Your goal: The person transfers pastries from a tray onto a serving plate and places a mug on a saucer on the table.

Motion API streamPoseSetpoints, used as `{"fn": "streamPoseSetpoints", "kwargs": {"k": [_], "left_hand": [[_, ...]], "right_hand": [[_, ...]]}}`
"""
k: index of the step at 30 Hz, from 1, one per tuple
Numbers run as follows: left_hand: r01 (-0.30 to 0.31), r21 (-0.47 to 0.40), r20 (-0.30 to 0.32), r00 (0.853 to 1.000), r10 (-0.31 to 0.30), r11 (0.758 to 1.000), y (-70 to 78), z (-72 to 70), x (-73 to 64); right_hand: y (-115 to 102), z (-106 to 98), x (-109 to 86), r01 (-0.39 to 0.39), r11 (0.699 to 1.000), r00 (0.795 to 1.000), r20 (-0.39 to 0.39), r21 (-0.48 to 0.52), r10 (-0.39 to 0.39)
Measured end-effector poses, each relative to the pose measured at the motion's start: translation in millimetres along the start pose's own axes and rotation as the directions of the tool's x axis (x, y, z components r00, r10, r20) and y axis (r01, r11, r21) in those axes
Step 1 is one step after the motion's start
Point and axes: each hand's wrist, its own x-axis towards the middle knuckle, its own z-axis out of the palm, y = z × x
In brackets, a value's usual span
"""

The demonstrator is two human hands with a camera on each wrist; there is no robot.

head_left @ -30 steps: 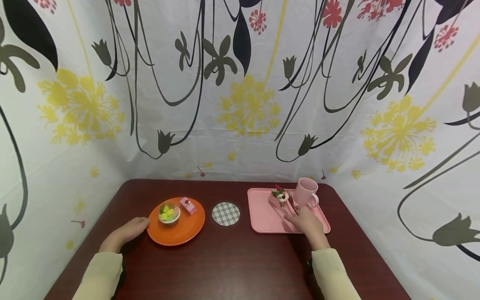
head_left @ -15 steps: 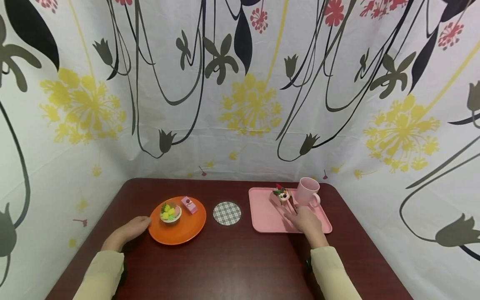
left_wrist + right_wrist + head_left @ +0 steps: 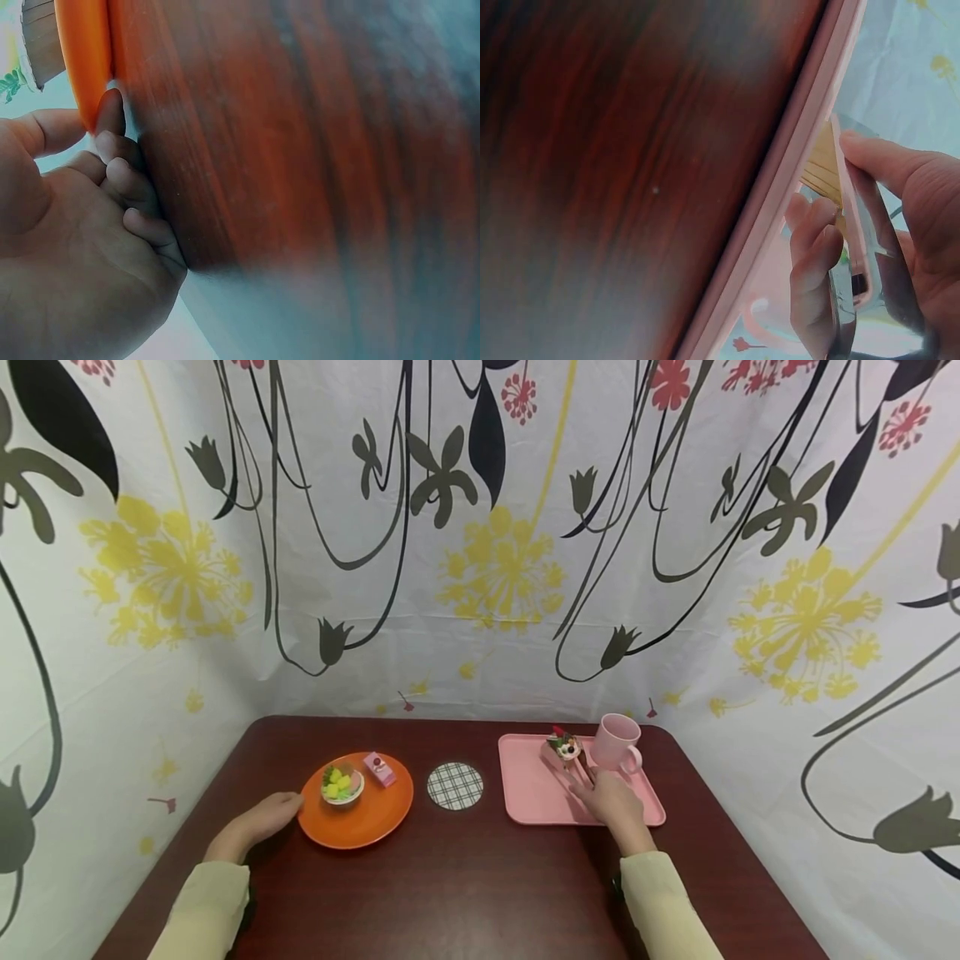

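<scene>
My left hand pinches the left rim of an orange plate, thumb above and index finger below in the left wrist view. On the plate sit a small fruit tart with yellow pieces and a pink cake slice. Over a pink tray, my right hand holds metal tongs, thumb on one arm and fingers on the other. Their far ends are at a fruit tart topped with red, green and dark pieces; whether it touches the tray cannot be told.
A pink mug stands on the tray's back right, close to the tongs. Between plate and tray lies a round checked coaster. Patterned cloth hangs behind the dark wooden table and along its sides.
The head view shifts very slightly. Both hands, the plate, the tongs and the tarts keep their places.
</scene>
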Motion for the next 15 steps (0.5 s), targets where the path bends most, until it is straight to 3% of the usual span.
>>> {"fn": "streamPoseSetpoints", "kwargs": {"k": [15], "left_hand": [[0.003,0.002,0.006,1.000,-0.003,1.000,-1.8,-2.0,2.0]], "right_hand": [[3.6,4.9,-1.6,0.007,1.000,0.999,-0.031,0.001,-0.007]]}}
